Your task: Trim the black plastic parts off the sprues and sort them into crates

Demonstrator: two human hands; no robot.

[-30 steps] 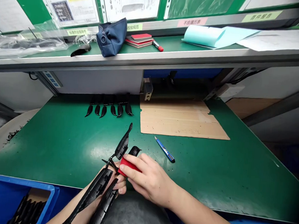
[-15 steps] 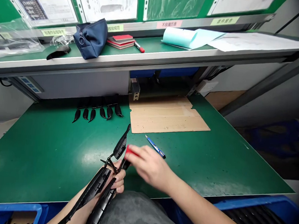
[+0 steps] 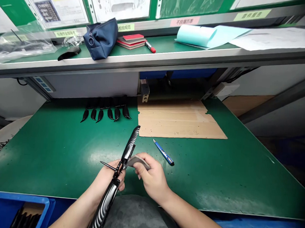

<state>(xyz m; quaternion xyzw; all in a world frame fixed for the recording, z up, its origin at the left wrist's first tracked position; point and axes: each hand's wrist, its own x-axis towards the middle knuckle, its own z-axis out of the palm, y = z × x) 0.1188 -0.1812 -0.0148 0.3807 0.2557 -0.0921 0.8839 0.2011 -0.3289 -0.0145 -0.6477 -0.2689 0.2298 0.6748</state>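
Left grip [image 3: 108, 174] holds a long, glossy, ribbed black part [image 3: 116, 173]

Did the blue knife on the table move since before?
No. Judged against the cardboard, the blue knife lies where it did, its tip just short of the near edge; the camera's view shifted instead.

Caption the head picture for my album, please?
Left hand holding a long, glossy black part, right hand a flat grey pad beside it.

Pink shelf-edge label [image 3: 184, 21] reading "不良履历表", partly hidden green label [image 3: 126, 26] ending "检验规范", outer labels [image 3: 252, 15] blurred
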